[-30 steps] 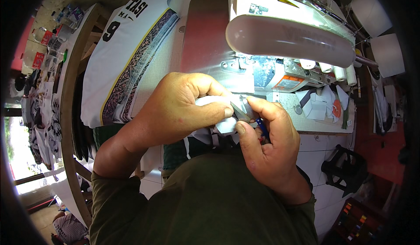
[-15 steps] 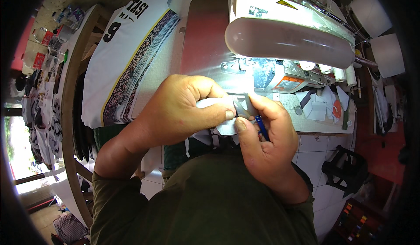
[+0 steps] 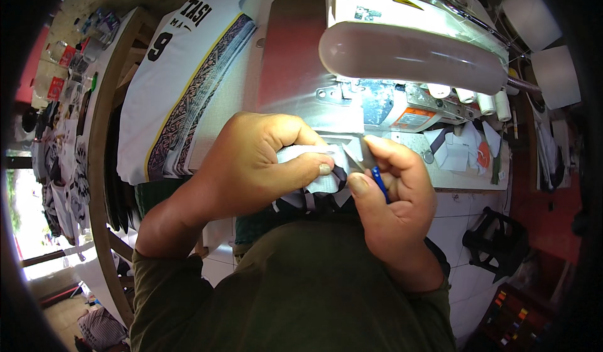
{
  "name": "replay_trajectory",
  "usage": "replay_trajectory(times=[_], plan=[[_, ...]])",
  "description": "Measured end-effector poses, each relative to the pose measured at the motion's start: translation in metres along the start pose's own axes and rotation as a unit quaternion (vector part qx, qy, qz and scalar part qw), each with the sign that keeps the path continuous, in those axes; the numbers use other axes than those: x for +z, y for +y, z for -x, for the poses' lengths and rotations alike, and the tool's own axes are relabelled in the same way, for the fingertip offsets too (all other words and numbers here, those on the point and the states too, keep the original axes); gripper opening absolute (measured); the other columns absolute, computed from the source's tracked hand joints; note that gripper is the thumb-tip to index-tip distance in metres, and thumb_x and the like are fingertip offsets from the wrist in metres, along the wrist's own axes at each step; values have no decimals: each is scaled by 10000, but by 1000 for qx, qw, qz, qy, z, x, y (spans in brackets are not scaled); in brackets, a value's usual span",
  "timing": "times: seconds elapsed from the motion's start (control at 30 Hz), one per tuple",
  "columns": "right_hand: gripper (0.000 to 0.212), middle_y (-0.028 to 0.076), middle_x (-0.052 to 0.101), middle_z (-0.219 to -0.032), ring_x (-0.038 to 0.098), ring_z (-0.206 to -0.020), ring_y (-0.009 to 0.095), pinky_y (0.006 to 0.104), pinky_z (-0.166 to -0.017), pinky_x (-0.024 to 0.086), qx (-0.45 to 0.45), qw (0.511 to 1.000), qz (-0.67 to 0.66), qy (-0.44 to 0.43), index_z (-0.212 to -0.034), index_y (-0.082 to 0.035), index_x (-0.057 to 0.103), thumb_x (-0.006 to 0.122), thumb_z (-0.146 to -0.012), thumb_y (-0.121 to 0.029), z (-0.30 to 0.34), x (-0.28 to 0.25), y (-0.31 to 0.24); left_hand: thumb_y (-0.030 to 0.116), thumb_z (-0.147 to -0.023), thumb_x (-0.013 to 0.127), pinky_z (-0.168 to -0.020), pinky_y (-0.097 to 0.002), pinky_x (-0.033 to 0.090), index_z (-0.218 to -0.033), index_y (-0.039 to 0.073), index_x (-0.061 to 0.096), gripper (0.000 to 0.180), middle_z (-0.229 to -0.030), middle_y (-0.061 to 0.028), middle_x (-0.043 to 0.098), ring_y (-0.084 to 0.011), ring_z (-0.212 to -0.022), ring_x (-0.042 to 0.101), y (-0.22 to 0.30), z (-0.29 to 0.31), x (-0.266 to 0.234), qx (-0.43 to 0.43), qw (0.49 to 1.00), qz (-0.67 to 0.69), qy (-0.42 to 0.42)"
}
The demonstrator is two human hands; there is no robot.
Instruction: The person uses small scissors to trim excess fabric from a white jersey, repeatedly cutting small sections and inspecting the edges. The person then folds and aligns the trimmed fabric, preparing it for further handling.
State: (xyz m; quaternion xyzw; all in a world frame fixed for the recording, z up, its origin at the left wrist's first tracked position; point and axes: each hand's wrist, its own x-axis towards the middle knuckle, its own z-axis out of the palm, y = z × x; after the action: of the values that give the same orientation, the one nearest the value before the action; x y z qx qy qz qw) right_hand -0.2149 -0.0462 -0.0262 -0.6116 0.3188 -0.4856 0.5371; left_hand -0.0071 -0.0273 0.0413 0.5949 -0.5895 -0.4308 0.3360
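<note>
My left hand (image 3: pixel 270 157) is closed, pinching a folded piece of white fabric (image 3: pixel 325 184) between thumb and fingers. A dark edge shows along the cloth's right side. My right hand (image 3: pixel 402 195) is closed around small thread snips with a blue handle (image 3: pixel 379 182). Their pale blades point up and left, right beside the fabric and a little apart from my left thumb. Both hands are above the near edge of the sewing table, in front of the sewing machine (image 3: pixel 384 106). Some of the cloth is hidden behind my left fingers.
White jersey pieces (image 3: pixel 166 94) with a patterned, yellow-edged border lie stacked at the left. A rounded grey lamp arm (image 3: pixel 408 57) hangs over the machine. Fabric scraps (image 3: pixel 456 151) lie to the right, below white thread cones (image 3: pixel 485 104). A black stool (image 3: pixel 496 242) stands on the tiles.
My right hand and the snips have moved slightly right and down, drawing away from my left thumb. More of the fabric's dark edge now shows.
</note>
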Motion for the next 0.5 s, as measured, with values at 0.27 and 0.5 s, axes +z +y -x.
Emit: replay_trajectory(times=[0.27, 0.5], plan=[[548, 29, 609, -911, 427, -624, 6, 145, -516, 377, -75, 953, -249, 155, -1379, 12, 518, 749, -883, 28, -10, -31, -41, 170, -890, 759, -595, -289, 504, -916, -30, 750, 202, -745, -101, 727, -101, -654, 654, -3, 6, -3, -18, 999, -30, -6], [365, 68, 652, -938, 572, -702, 82, 247, -642, 513, -54, 993, 95, -36, -1226, -27, 632, 761, -885, 2, -11, -23, -13, 176, -889, 761, -600, -278, 508, -924, -32, 755, 212, -732, -80, 723, -87, -670, 658, -1, 9, -6, -65, 998, 7, -13]])
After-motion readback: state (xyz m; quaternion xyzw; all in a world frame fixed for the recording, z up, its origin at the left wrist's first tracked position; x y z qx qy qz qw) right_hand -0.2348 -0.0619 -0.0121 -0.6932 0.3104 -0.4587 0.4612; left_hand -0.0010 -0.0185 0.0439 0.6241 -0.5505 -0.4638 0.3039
